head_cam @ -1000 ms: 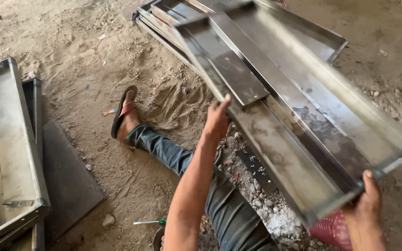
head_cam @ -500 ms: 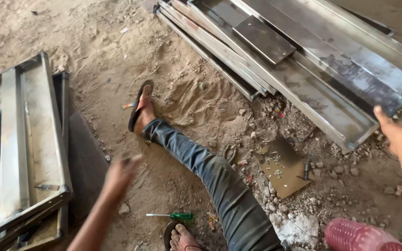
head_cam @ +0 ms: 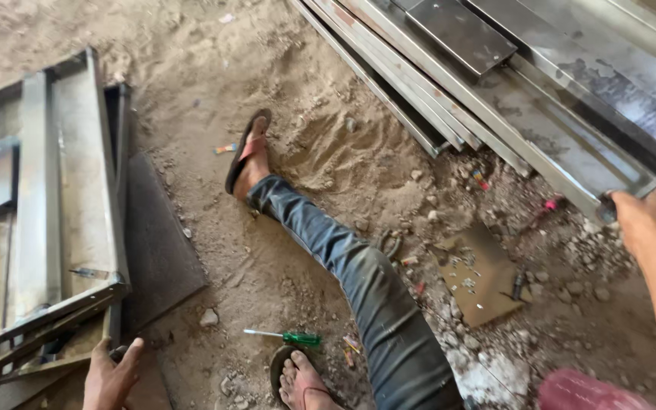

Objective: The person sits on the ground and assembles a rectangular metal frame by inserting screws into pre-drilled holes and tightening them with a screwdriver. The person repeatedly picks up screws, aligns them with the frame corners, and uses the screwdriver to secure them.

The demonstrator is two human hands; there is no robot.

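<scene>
Steel trays [head_cam: 571, 114] lay stacked at the upper right of the sandy ground, long and shallow, and the right hand [head_cam: 647, 220] held the near corner of the front one, its fingers curled over the rim. A small flat plate [head_cam: 461, 30] rested on top of the stack. Across the scene, the left hand [head_cam: 111, 376] sat at the lower corner of a second stack [head_cam: 47, 228] of trays, fingers loosely bent and slightly apart against the metal edge; whether they gripped it could not be told. A dark sheet [head_cam: 157, 243] lay under and beside that stack.

Between the two stacks stretched the person's leg [head_cam: 343, 266] in jeans, its foot in a sandal [head_cam: 246, 152] on the sand. The other foot [head_cam: 301, 380] showed at the bottom edge. A green-handled screwdriver [head_cam: 282, 336] lay just beside that foot. Right of the leg, a brown board [head_cam: 480, 277] with small screws on it sat among rubble, and a red ribbed container [head_cam: 586, 391] showed at the bottom right corner.
</scene>
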